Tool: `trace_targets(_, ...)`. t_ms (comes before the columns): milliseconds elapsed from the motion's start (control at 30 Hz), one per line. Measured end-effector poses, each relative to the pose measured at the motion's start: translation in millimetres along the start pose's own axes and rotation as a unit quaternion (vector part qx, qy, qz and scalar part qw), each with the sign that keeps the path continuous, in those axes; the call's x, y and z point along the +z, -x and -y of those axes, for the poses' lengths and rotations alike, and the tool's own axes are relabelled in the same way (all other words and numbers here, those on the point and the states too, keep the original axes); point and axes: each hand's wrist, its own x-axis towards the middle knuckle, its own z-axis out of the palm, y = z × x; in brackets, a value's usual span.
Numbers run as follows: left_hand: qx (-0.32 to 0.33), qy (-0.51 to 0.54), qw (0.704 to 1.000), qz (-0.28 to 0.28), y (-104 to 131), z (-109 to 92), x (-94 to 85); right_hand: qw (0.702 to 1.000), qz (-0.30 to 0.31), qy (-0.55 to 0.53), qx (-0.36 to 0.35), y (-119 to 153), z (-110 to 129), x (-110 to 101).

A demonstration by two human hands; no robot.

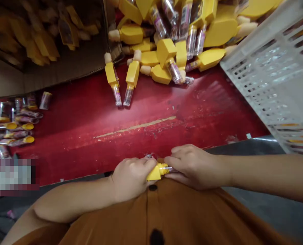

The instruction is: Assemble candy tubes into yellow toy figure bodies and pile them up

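Note:
Close to my body, at the near edge of the red table, my left hand (133, 177) is closed around a yellow plastic piece (154, 173), covering most of it. My right hand (196, 166) grips a clear printed tube (169, 169) whose yellow end meets the yellow piece. Whether the two are fully joined I cannot tell. Farther up the table lie two similar pieces with tubes fitted: one yellow piece (111, 74) and another yellow piece (132, 74), both with cream knobs. Behind them is a heap of such yellow pieces (166, 51).
Loose clear tubes with yellow caps (26, 127) lie at the left of the red table (72, 119). A cardboard box (72, 66) of yellow pieces stands at the back left. At right is a white slotted plastic basket (266, 58). A blurred-out patch covers the lower left.

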Motion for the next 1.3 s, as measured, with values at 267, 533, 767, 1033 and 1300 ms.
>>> trace_targets(267,-0.01,-0.027,0.991,0.132,3.6,-0.2,1.6,0.984,-0.007,-0.179,0.023,2.9,2.5,35.8)
trace_targets(533,-0.043,-0.029,0.992,0.115,-3.0,0.3,1.1,0.96,0.052,-0.233,0.147,-0.8,5.9,36.0)
trace_targets(767,-0.065,-0.032,0.997,0.032,-17.8,17.7,-26.1,0.98,0.026,-0.105,0.165,-22.0,-7.8,12.2)
trace_targets(1033,-0.167,-0.02,0.884,-0.435,-27.3,143.9,-109.0,0.914,-0.328,0.127,0.202,-56.4,-93.1,-103.1)
trace_targets(1300,-0.192,0.106,0.778,-0.589,-60.6,243.1,-159.8,0.807,-0.443,0.191,0.342,-148.0,-181.0,-251.4)
